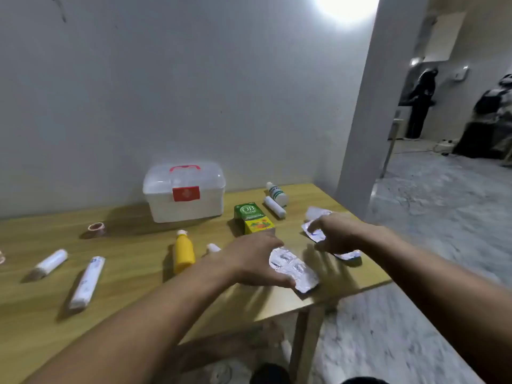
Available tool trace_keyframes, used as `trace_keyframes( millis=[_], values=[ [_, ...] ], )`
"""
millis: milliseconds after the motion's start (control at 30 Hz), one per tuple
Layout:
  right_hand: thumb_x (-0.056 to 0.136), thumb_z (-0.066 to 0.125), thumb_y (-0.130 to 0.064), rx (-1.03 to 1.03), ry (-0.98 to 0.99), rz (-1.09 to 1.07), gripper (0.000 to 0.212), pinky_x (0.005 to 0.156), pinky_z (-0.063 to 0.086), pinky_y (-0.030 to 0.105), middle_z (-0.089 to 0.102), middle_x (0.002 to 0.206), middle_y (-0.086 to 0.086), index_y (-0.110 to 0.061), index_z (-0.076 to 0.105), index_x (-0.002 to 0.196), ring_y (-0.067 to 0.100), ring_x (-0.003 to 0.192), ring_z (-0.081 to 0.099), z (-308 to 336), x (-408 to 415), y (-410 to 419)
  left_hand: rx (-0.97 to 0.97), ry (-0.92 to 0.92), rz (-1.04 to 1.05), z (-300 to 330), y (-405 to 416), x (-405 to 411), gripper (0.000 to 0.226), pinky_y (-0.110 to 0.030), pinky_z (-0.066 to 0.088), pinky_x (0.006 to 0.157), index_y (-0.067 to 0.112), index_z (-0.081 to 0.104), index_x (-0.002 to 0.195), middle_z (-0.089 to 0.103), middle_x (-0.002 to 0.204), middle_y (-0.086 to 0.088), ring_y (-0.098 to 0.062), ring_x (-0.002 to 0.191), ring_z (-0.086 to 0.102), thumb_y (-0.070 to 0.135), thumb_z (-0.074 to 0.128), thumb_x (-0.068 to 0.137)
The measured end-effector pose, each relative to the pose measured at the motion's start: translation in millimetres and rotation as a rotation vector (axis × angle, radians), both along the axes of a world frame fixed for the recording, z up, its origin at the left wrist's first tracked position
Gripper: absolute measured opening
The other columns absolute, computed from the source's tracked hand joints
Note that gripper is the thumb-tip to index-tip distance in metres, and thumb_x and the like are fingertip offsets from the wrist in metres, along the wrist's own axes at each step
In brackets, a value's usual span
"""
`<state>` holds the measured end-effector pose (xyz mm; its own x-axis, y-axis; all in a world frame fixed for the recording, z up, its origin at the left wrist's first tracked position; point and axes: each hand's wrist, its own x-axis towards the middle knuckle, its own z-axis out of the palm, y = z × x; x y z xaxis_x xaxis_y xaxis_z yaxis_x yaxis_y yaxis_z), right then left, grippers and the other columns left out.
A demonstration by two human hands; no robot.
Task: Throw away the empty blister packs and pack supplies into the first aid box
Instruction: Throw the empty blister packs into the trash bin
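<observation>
A white first aid box [184, 194] with a red handle stands shut at the back of the wooden table [124, 273]. My left hand [250, 259] rests on a silver blister pack [295, 268] near the front edge, fingers curled at its side. My right hand [336, 231] hovers over two more blister packs, one [314, 232] under the fingertips and another [347, 254] under the palm. A further crumpled pack [315, 212] lies just behind. Whether either hand grips a pack is unclear.
On the table lie a green and yellow medicine carton [253, 218], a yellow bottle [182, 253], a white bottle [277, 192], bandage rolls [274, 207] [52, 263] [87, 281] and a tape roll [97, 228]. The table's right edge is near my right hand. People stand in the far room.
</observation>
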<state>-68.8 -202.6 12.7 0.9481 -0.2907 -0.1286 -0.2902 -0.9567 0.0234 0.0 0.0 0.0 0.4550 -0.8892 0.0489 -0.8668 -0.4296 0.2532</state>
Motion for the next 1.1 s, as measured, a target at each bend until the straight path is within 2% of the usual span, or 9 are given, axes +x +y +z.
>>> trace_keyframes(
  millis=[100, 200, 267, 400, 533, 600, 667, 900, 1100],
  values=[
    [0.086, 0.058, -0.031, 0.005, 0.046, -0.049, 0.043, 0.087, 0.048, 0.034, 0.061, 0.125, 0.011, -0.018, 0.054, 0.128, 0.03, 0.11, 0.057, -14.5, -22.2, -9.5, 0.166, 0.026, -0.029, -15.2, -16.1, -18.5, 0.091, -0.039, 0.037, 0.108, 0.014, 0.048, 0.134, 0.047, 0.141, -0.003, -0.022, 0.133, 0.041, 0.071, 0.064, 0.066],
    [0.083, 0.056, -0.041, 0.034, 0.05, -0.055, 0.026, 0.077, 0.05, 0.038, 0.064, 0.096, 0.008, -0.017, 0.058, 0.091, 0.028, 0.087, 0.058, -30.6, -40.8, -15.1, 0.188, 0.009, -0.047, -31.5, -28.0, -28.3, 0.071, -0.04, 0.046, 0.086, 0.02, 0.056, 0.105, 0.054, 0.116, 0.0, -0.024, 0.115, 0.052, 0.076, 0.062, 0.062],
    [0.08, 0.054, -0.055, 0.06, 0.008, -0.023, 0.036, 0.074, 0.049, 0.04, 0.061, 0.088, 0.005, -0.02, 0.052, 0.085, 0.026, 0.079, 0.055, -37.7, -54.0, -18.1, 0.144, -0.015, -0.076, -40.2, -31.7, -32.5, 0.057, -0.036, 0.041, 0.071, 0.019, 0.051, 0.089, 0.053, 0.103, 0.002, -0.022, 0.101, 0.053, 0.068, 0.067, 0.063],
    [0.071, 0.062, -0.067, 0.053, -0.073, 0.076, 0.056, 0.076, 0.048, 0.04, 0.059, 0.097, 0.002, -0.016, 0.057, 0.093, 0.024, 0.086, 0.053, -50.0, -83.3, -25.3, -0.016, -0.135, -0.107, -54.3, -39.6, -50.9, 0.024, -0.03, 0.038, 0.071, 0.022, 0.052, 0.084, 0.058, 0.104, 0.001, -0.021, 0.106, 0.052, 0.036, 0.066, 0.071],
    [0.07, 0.078, -0.04, -0.057, -0.165, 0.12, 0.047, 0.077, 0.045, 0.031, 0.057, 0.113, -0.005, -0.02, 0.061, 0.11, 0.021, 0.103, 0.052, -59.7, -113.2, -32.4, -0.17, -0.108, -0.113, -62.5, -48.2, -66.4, 0.01, -0.029, 0.042, 0.07, 0.02, 0.06, 0.079, 0.065, 0.097, 0.002, -0.024, 0.099, 0.055, 0.016, 0.052, 0.074],
    [0.075, 0.072, -0.01, -0.19, -0.334, 0.156, 0.027, 0.061, 0.037, 0.028, 0.063, 0.098, 0.002, -0.018, 0.064, 0.099, 0.028, 0.09, 0.06, -69.4, -125.9, -36.5, -0.225, -0.097, -0.125, -65.9, -52.2, -75.4, 0.017, -0.032, 0.046, 0.069, 0.016, 0.061, 0.078, 0.067, 0.094, 0.0, -0.026, 0.096, 0.056, 0.017, 0.045, 0.071],
    [0.067, 0.07, 0.005, -0.235, -0.47, 0.124, 0.029, 0.049, 0.03, 0.025, 0.064, 0.076, 0.006, -0.016, 0.066, 0.086, 0.032, 0.066, 0.062, -75.5, -142.3, -39.0, -0.304, -0.101, -0.163, -70.6, -58.8, -87.2, 0.024, -0.035, 0.05, 0.067, 0.015, 0.065, 0.081, 0.068, 0.091, 0.0, -0.027, 0.091, 0.059, 0.017, 0.043, 0.073],
    [0.072, 0.065, -0.003, 0.048, -0.576, -0.176, 0.012, 0.05, 0.036, 0.029, 0.061, 0.068, 0.005, -0.013, 0.064, 0.078, 0.029, 0.059, 0.055, -106.6, -221.0, -52.6, -0.542, -0.197, -0.383, -100.5, -92.8, -147.7, 0.018, -0.03, 0.041, 0.048, 0.014, 0.069, 0.072, 0.048, 0.072, -0.003, -0.021, 0.067, 0.043, 0.007, 0.053, 0.076],
    [0.081, 0.059, -0.014, 0.293, -0.415, -0.522, 0.013, 0.061, 0.035, 0.026, 0.071, 0.08, 0.009, -0.014, 0.071, 0.087, 0.029, 0.079, 0.063, -185.7, -262.3, -62.8, -0.325, -0.055, -0.365, -166.3, -117.1, -188.1, 0.017, -0.03, 0.036, 0.051, 0.02, 0.073, 0.071, 0.052, 0.071, -0.001, -0.02, 0.065, 0.048, 0.006, 0.064, 0.073]
  ],
)
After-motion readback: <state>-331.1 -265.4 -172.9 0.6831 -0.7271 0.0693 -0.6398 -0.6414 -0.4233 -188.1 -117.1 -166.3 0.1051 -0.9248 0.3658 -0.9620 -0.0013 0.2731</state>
